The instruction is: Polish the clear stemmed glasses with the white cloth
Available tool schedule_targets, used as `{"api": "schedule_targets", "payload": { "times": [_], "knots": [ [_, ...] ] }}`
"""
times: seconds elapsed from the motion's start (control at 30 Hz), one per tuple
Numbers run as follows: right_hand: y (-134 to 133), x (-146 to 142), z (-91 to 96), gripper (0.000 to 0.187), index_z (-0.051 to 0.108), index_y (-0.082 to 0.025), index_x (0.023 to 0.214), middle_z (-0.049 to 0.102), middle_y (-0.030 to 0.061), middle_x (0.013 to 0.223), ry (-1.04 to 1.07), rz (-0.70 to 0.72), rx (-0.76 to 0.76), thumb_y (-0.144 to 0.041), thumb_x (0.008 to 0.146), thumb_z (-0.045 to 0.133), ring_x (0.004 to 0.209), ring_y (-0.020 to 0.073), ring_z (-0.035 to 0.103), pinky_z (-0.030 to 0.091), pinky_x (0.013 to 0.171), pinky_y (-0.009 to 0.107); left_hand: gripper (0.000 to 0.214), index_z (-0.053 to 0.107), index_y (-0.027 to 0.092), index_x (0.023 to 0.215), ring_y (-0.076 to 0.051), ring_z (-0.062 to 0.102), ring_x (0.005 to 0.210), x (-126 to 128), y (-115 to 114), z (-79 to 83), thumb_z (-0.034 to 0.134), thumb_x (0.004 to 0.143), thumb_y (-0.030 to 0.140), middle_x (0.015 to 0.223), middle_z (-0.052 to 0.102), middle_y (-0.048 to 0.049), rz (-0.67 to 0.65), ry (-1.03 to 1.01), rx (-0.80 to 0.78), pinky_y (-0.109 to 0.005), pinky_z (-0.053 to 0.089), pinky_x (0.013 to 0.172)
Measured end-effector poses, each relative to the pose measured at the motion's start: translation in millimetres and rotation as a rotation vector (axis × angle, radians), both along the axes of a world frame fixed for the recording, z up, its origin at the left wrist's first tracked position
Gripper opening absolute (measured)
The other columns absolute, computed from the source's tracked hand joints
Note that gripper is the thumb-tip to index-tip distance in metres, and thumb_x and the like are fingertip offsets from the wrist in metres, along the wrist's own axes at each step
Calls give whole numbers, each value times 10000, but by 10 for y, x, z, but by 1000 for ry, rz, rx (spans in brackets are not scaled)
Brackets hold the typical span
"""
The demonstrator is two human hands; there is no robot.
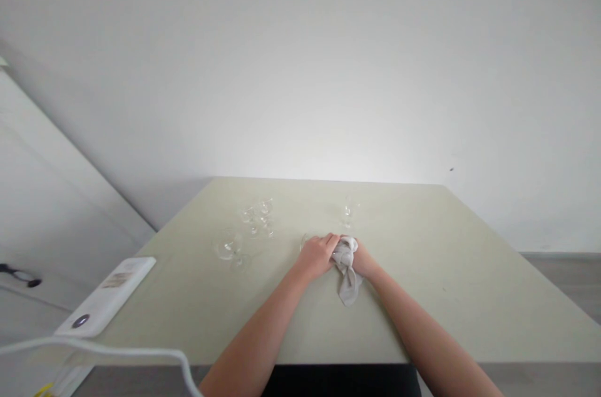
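My left hand (318, 254) is closed around a clear glass (305, 242), of which only a sliver of rim shows past my fingers. My right hand (361, 259) grips a grey cloth (347, 268) bunched against that glass; the cloth's loose end hangs down onto the pale green table (422, 272). Both hands meet near the table's middle. Most of the glass is hidden by my hands and the cloth.
Several clear stemmed glasses stand to the left, in a cluster (258, 216) and one apart (229, 249). Another glass (348, 214) stands behind my hands. A white power strip (106, 297) lies on the left edge, with a white cable (141, 353) in front.
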State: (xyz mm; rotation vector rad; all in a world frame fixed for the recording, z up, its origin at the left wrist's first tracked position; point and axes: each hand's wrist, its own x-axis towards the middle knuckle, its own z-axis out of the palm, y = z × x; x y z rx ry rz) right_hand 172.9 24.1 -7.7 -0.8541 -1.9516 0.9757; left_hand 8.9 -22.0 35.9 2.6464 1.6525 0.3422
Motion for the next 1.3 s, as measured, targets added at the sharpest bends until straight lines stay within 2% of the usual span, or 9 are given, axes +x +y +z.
{"api": "schedule_targets", "payload": {
  "times": [0.37, 0.63, 1.17, 1.3],
  "knots": [
    [-5, -14, 28, 80, 573, -208, 688, 618, 47, 655, 26, 17, -62, -257, 678, 635, 671, 218, 576, 527, 656, 346, 389, 481, 208, 1203, -221, 634, 962, 6, -2, 1, 605, 834, 218, 1136, 629, -74, 2, -10, -1, -328, 483, 847],
    [10, -22, 19, 90, 564, -221, 655, 622, 43, 646, 13, 16, -39, -247, 671, 650, 659, 218, 584, 535, 647, 350, 393, 483, 222, 1203, -220, 633, 985, 11, 4, -3, 600, 828, 225, 1151, 632, -69, 27, -30, -32, -327, 479, 868],
    [11, -10, 15, 99, 555, -202, 694, 614, 30, 674, -9, 27, -44, -255, 694, 639, 698, 210, 592, 531, 709, 346, 418, 477, 226, 1213, -230, 648, 938, 3, -4, 27, 619, 822, 266, 1128, 648, -63, 23, -54, -43, -322, 482, 790],
    [5, -17, 12, 111, 538, -194, 684, 599, 13, 662, -5, 24, -39, -253, 697, 631, 680, 182, 567, 517, 712, 314, 414, 474, 230, 1215, -226, 648, 942, 2, 1, 13, 610, 825, 260, 1140, 643, -63, 24, -55, -45, -317, 478, 794]
  ]
}}
